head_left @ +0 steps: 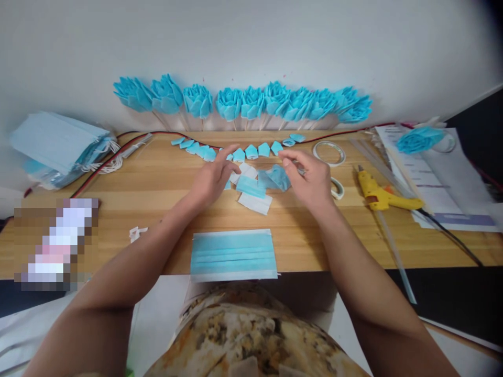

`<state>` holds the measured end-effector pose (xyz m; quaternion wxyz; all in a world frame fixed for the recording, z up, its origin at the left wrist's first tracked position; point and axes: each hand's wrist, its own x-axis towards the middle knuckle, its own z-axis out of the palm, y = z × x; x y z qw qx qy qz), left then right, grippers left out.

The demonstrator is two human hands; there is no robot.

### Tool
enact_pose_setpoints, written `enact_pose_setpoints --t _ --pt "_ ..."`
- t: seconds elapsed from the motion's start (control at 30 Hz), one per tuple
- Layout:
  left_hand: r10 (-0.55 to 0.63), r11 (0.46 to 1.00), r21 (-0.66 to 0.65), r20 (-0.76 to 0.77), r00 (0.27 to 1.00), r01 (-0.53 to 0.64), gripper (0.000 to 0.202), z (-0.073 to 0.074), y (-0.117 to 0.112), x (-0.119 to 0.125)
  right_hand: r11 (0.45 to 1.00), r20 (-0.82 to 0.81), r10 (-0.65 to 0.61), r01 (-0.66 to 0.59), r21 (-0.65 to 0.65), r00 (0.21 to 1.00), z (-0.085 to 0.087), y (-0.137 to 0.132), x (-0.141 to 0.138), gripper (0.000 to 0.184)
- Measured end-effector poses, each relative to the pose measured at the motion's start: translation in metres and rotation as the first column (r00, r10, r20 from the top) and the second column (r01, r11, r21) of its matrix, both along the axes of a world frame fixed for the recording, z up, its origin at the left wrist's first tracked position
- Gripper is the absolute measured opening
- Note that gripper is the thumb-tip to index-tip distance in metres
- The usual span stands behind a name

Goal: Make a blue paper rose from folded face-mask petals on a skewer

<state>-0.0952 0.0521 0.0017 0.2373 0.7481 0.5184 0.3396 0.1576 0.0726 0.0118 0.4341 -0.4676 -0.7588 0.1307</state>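
Observation:
My left hand [214, 178] hovers over cut blue mask pieces [253, 191] in the middle of the wooden table [157, 178], fingers loosely curled, forefinger stretched toward a curved row of folded blue petals [239, 153]. My right hand [310, 178] is beside it, thumb and forefinger pinched together near a crumpled blue piece [278, 178]; what they pinch is too small to make out. A flat blue face mask [232, 254] lies at the table's near edge, in front of me.
Several blue mask flowers [243, 102] on sticks lean against the wall. A stack of masks [58, 146] sits far left. A yellow glue gun [377, 193], tape rolls [329, 152], papers [432, 178] and one flower [418, 139] lie to the right. Red-black cable [118, 157] runs along the back.

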Motion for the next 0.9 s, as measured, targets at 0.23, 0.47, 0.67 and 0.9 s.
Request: enact_pose_setpoints --t 0.23,0.47,0.67,0.9 --pt "-0.061 0.992 -0.113 -0.079 0.995 0.052 0.056 -0.001 -0.006 0.007 1.0 0.007 -0.003 0.003 -0.007 1.0 0.002 -0.002 -0.001 0.026" --pt "-0.336 0.93 -0.162 -0.014 0.942 0.329 0.046 0.009 -0.019 0.014 1.0 -0.044 -0.008 0.007 -0.01 0.999 0.002 0.0 0.002 0.029" --pt "-0.355 0.924 -0.189 -0.101 0.929 0.333 0.04 0.001 -0.019 0.016 0.995 0.089 0.093 -0.088 -0.053 0.992 0.001 0.002 0.003 0.038" --pt "-0.368 0.921 -0.17 -0.091 0.925 0.35 0.038 0.0 -0.018 0.014 0.959 0.35 0.282 -0.266 -0.095 0.893 -0.01 0.003 -0.005 0.045"
